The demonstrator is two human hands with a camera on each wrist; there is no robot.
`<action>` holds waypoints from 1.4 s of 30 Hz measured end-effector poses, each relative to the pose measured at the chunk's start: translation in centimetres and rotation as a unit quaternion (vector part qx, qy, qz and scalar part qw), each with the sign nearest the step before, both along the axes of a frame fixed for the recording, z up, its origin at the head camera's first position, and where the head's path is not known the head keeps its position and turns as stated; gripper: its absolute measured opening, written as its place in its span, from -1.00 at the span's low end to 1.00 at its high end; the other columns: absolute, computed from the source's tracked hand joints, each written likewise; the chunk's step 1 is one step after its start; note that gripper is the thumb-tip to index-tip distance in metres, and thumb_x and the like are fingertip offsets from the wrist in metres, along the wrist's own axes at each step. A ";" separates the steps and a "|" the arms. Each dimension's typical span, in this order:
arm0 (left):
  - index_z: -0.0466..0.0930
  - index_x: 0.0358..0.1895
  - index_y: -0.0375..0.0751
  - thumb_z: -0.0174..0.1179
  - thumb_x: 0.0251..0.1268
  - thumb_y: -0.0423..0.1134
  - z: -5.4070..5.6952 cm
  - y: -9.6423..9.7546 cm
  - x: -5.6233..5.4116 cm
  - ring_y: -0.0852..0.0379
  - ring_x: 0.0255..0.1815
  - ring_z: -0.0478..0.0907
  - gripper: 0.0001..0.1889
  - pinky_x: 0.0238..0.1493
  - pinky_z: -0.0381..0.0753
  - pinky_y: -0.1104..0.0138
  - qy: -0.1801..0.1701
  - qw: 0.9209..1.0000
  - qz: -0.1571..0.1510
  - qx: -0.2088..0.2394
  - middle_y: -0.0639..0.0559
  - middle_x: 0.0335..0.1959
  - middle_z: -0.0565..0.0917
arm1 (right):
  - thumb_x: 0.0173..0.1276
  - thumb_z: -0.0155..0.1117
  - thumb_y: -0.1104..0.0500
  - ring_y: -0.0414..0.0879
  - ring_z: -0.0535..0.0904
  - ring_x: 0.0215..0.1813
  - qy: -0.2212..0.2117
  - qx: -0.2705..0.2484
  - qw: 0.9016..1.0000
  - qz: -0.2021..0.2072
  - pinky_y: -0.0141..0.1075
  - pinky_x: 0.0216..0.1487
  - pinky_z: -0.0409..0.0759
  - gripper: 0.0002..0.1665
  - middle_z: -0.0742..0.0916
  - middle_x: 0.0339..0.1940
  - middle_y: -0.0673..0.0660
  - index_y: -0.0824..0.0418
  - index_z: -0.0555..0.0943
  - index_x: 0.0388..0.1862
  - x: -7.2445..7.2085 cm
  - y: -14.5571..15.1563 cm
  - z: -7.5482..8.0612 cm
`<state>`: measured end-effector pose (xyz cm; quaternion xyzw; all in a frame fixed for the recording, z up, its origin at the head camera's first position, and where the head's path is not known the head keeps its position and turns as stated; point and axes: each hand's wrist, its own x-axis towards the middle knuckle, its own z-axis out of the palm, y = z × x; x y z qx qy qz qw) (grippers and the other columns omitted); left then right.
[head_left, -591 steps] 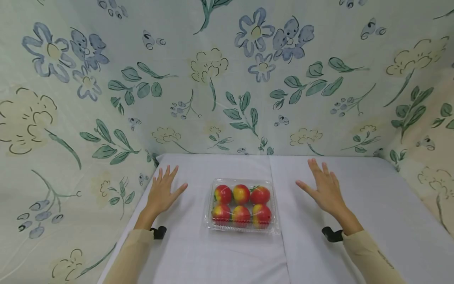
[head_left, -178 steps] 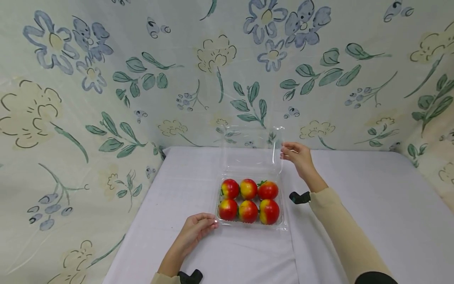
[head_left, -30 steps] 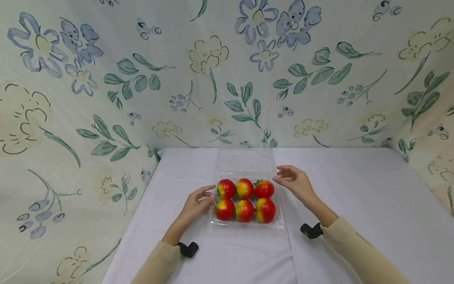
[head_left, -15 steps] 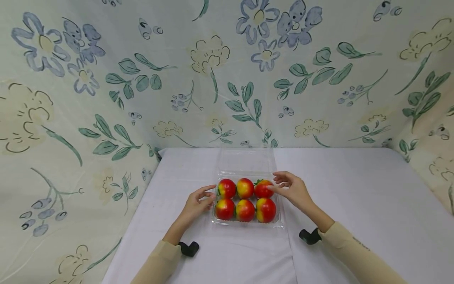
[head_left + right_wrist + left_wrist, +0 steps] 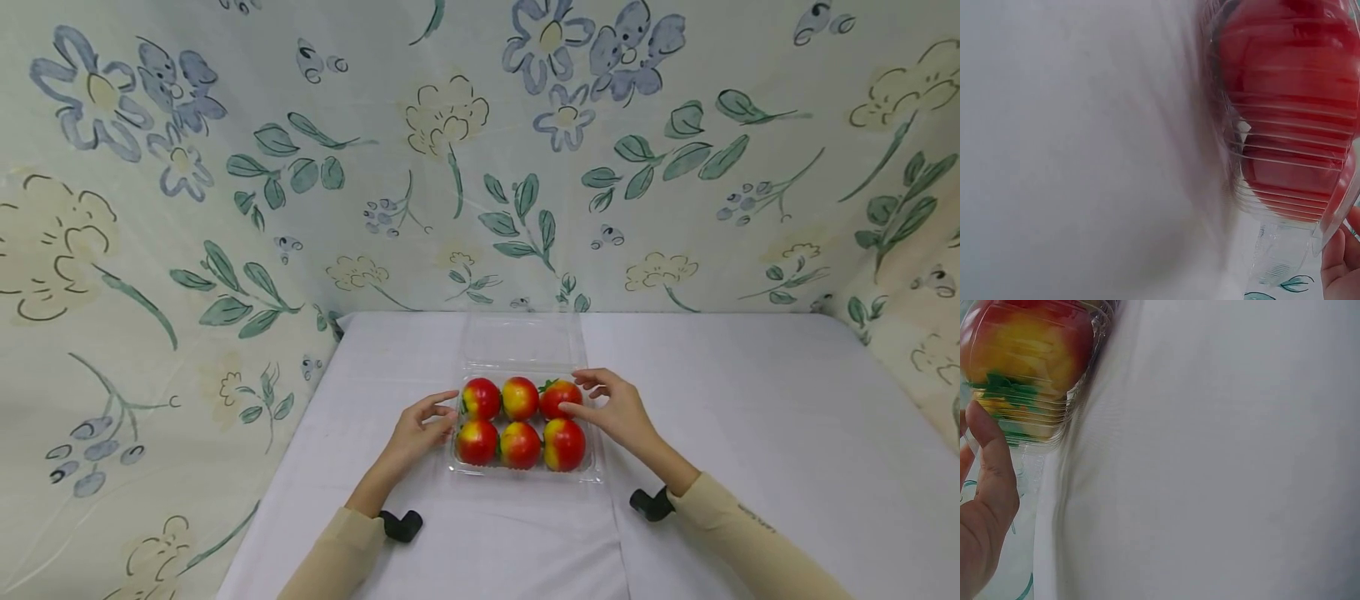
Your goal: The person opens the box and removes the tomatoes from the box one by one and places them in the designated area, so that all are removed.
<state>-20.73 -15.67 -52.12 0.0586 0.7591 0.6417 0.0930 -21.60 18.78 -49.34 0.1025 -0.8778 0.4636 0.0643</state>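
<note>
Lid (image 5: 522, 342) behind fruit (image 5: 520, 433); floral cloth (image 5: 442, 200) beyond

Beige sleeves (image 5: 333, 550), dark lettering (image 5: 757, 518), black wrist pieces (image 5: 402, 526)

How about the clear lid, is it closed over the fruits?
No, the head view shows the clear lid folded back on the far side, leaving the six red-and-yellow fruits uncovered.

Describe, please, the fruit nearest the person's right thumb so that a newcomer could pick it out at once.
On the white table sits an open clear box with six red-and-yellow fruits in two rows. Look to the far row's rightmost fruit; unlike its neighbours, it has green leaves sticking up.
</note>
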 end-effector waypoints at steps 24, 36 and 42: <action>0.52 0.33 -0.11 0.26 0.40 -0.21 0.2 0.1 0.1 0.07 -0.36 0.65 -0.54 -0.18 0.70 0.35 -0.010 1.000 0.007 -0.008 -0.13 -0.10 0.63 | 0.05 0.65 0.07 0.05 0.53 -0.15 0.049 0.072 0.996 0.010 -0.14 -0.21 0.67 -0.37 0.69 -0.03 0.21 0.27 0.65 0.08 -0.5 -0.8 -0.3; 0.51 0.34 -0.15 0.25 0.41 -0.23 0.3 0.3 0.1 0.08 -0.35 0.65 -0.54 -0.18 0.70 0.34 -0.011 1.000 0.008 -0.007 -0.18 -0.07 0.62 | 0.02 0.67 0.09 0.03 0.55 -0.17 0.057 0.074 0.996 0.010 -0.16 -0.23 0.69 -0.39 0.71 -0.04 0.19 0.27 0.68 0.04 -0.6 -0.9 -0.4; 0.53 0.33 -0.10 0.26 0.40 -0.23 0.5 0.3 0.2 0.06 -0.34 0.65 -0.55 -0.17 0.71 0.32 -0.017 1.000 0.012 -0.006 -0.15 -0.09 0.62 | 0.01 0.67 0.11 0.02 0.57 -0.14 0.062 0.068 0.996 0.018 -0.19 -0.19 0.69 -0.41 0.71 -0.03 0.15 0.25 0.68 0.04 -0.6 -0.9 -0.2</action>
